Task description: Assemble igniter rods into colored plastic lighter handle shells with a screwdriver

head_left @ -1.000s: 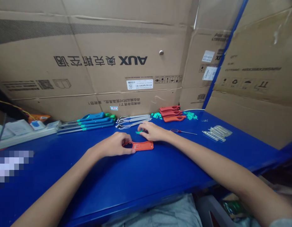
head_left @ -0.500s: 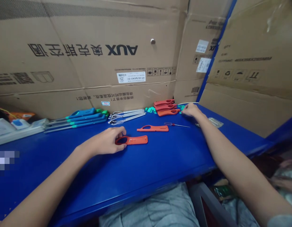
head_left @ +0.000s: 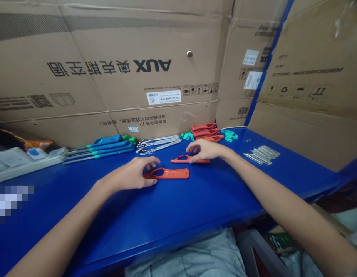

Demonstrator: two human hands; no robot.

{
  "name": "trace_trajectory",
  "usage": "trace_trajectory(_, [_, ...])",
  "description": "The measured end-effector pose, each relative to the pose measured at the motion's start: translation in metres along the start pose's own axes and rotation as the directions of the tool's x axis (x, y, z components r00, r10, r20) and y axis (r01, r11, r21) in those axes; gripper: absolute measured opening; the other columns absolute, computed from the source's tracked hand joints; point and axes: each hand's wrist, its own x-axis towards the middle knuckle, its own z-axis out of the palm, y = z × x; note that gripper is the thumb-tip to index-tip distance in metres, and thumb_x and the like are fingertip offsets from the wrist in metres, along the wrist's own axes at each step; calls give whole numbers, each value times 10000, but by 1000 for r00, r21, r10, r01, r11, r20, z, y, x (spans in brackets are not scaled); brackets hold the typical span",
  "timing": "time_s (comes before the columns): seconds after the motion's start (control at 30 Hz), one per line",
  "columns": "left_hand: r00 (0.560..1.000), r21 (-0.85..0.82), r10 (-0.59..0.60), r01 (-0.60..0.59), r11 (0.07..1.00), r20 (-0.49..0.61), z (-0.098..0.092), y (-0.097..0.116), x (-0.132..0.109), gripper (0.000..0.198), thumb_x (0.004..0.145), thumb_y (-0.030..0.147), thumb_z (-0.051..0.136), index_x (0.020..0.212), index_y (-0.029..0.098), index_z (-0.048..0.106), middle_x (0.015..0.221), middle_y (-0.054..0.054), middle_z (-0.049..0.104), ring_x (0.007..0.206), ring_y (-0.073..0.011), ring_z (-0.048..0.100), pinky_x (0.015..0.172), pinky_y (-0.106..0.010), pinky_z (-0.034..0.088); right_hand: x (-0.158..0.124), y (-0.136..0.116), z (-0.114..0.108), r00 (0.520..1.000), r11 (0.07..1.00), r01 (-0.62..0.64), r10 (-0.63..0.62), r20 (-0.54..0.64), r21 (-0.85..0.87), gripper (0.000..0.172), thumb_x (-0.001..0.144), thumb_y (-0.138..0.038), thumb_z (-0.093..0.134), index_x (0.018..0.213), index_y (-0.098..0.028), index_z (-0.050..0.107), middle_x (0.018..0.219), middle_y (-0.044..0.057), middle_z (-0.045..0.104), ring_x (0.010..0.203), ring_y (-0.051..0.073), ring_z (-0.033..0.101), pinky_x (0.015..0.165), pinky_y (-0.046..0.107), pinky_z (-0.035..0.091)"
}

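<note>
Steadying appears to be the left hand's function at this station. The left hand (head_left: 138,173) is loosely curled, thumb and fingers apart, around the looped end of an orange plastic handle shell (head_left: 175,174) lying hollow side up on the blue tabletop (head_left: 166,219); whether the grip is firm cannot be told. The right hand (head_left: 206,149) is half curled above a second orange plastic handle shell (head_left: 204,161), just beyond the first; whether its fingertips pinch anything cannot be determined.

Good practice calls for light, even pressure on the loop's rim, with the shell flat and its hollow unobstructed. The right wrist should be carried high enough not to nudge the second shell. Any small part should be handled by its edges, since such parts would likely slip or roll.

Also noted: loose teal plastic pieces (head_left: 230,135) and clear tubular parts (head_left: 262,154), both to the right and well apart from the left hand.
</note>
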Motion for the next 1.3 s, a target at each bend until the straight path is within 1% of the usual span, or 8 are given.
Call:
trace_trajectory(0.07, [999,-7,-35,35,999,39,-4,-6,-1,391,668,417,689,1004,217,680,858,-29,693,758,-208,629,647,-269,457,0,-5,10,998,999,44,-44,43,5,371,631,-218,816,985,-173,717,963,51,717,849,182,646,706,257,498])
trace_trajectory(0.17, [997,-39,-45,48,998,63,-4,-10,0,271,704,421,652,864,210,710,726,-21,681,636,-184,607,564,-262,434,-2,-9,18,995,995,93,-94,43,21,335,700,-197,745,1029,-159,697,924,53,706,793,162,627,666,248,481])
trace_trajectory(0.27, [999,-92,-43,46,995,34,4,-7,3,364,742,421,618,1023,199,681,760,-25,697,653,-184,621,584,-266,451,-4,-17,24,987,987,157,-158,26,43,367,710,-224,739,1066,-161,679,932,44,695,786,151,618,678,244,484])
trace_trajectory(0.4, [999,-155,-38,37,987,-6,14,0,6,622,755,419,603,1315,173,493,854,-31,717,728,-195,659,665,-278,494,-6,-32,37,968,967,250,-251,11,39,369,701,-218,749,1061,-176,679,969,34,696,837,157,631,747,252,493])
trace_trajectory(0.53, [1000,-176,-12,11,984,-8,15,2,6,504,768,421,595,1208,176,576,872,-44,717,751,-202,669,675,-283,500,-4,-35,46,944,944,328,-329,-27,-35,312,766,-176,688,1078,-163,679,1057,76,676,943,193,614,860,312,469])
trace_trajectory(0.7, [1000,-177,8,-7,984,6,11,0,5,319,779,394,599,998,177,678,809,-40,717,717,-196,659,641,-278,495,-4,-29,46,910,904,414,-414,25,-106,238,846,-195,637,1074,-160,693,1121,101,656,1037,224,570,959,373,417])
trace_trajectory(0.87, [1000,-177,-2,2,984,3,10,-3,7,388,773,392,612,1075,153,662,831,-57,730,736,-207,672,664,-291,517,-4,-28,48,899,887,436,-435,42,-149,232,914,-199,559,1098,-194,699,1142,101,636,1069,225,544,965,379,412])
trace_trajectory(1.3, [1000,-158,23,-24,987,-14,9,-1,5,363,792,378,593,1057,144,676,854,-60,734,763,-202,679,693,-293,530,-2,-24,49,884,875,461,-467,-5,-149,187,882,-175,610,1024,-195,730,1100,88,640,1024,212,567,939,366,443])
